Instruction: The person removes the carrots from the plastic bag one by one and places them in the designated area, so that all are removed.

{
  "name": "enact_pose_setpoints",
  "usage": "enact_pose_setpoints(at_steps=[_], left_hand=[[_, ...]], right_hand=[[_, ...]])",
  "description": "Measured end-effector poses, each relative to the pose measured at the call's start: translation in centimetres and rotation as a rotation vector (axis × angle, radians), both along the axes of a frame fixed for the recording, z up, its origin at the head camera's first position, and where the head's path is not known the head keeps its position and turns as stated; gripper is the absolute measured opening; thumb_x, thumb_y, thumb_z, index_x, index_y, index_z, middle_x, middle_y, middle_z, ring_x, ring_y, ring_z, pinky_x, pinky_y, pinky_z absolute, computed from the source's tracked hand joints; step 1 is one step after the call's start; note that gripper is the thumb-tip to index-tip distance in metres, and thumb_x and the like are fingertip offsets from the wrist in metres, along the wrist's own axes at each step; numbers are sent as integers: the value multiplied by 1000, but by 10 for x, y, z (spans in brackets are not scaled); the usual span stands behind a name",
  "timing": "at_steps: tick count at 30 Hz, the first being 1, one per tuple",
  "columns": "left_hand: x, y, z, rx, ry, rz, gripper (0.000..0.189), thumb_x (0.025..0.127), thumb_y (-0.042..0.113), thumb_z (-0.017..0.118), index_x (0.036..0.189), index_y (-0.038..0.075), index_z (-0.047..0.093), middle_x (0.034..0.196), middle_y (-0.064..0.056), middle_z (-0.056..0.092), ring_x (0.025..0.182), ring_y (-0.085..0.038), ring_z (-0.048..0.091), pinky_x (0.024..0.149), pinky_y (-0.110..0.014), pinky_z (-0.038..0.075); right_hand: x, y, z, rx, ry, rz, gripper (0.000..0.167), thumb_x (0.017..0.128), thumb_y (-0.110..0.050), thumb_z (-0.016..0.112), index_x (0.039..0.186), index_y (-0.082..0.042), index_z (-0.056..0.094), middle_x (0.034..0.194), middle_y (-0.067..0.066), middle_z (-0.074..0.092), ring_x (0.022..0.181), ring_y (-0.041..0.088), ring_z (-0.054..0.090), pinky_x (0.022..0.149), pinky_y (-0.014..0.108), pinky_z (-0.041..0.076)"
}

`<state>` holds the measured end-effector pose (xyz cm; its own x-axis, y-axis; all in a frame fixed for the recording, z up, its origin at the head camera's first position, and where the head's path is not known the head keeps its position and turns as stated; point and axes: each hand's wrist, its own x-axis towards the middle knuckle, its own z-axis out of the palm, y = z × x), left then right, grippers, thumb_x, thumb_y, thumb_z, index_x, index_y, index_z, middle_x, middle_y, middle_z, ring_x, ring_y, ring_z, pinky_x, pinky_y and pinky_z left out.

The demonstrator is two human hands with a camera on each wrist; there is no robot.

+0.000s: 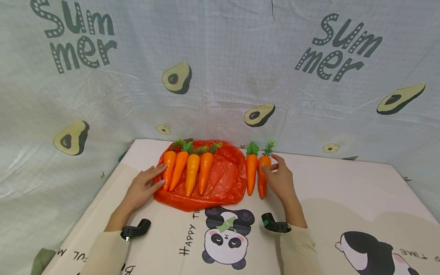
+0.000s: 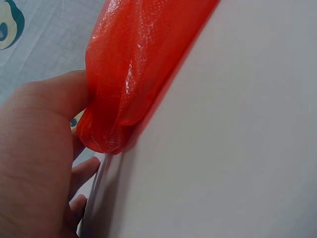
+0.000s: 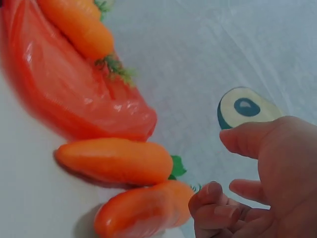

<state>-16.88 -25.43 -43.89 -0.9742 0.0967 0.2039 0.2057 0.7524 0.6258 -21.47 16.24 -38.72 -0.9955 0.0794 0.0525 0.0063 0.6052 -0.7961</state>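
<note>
Several orange carrots with green tops lie side by side on a red plastic bag. My left hand is at the bag's left edge, its thumb and forefinger reaching the leftmost carrot. In the left wrist view, the thumb rests against the red bag, and the carrots are hidden. Right of the bag, two more carrots lie on the table, a left one and a right one. Beside the right one is my right hand; in the right wrist view, its thumb stands well apart from its bent fingers, with nothing between them.
A white table covering printed with pandas and lettering lies under everything. Behind the table hangs a pale cloth with avocado prints and lettering. Each wrist wears a black band, one on the left and one on the right.
</note>
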Motion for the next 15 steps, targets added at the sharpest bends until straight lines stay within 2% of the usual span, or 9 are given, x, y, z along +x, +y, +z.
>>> enact_pose_setpoints(at_steps=[8, 15], left_hand=[[0, 1, 1, -5, -1, 1, 55, 92, 29, 64, 143, 16, 47, 145, -17, 42, 136, -44, 25, 110, -64, 11], [0, 0, 2, 0, -4, 0, 55, 93, 30, 63, 143, 16, 46, 145, -18, 42, 137, -45, 25, 110, -64, 11]], right_hand=[[1, -14, 10, -52, 92, 10, 54, 95, -30, 60, 141, -8, 42, 100, 13, 54, 71, 23, 48, 56, 25, 46], [3, -46, 16, -63, 170, 55, 52, 92, -30, 63, 136, -7, 47, 96, 11, 57, 68, 22, 52, 56, 27, 48]])
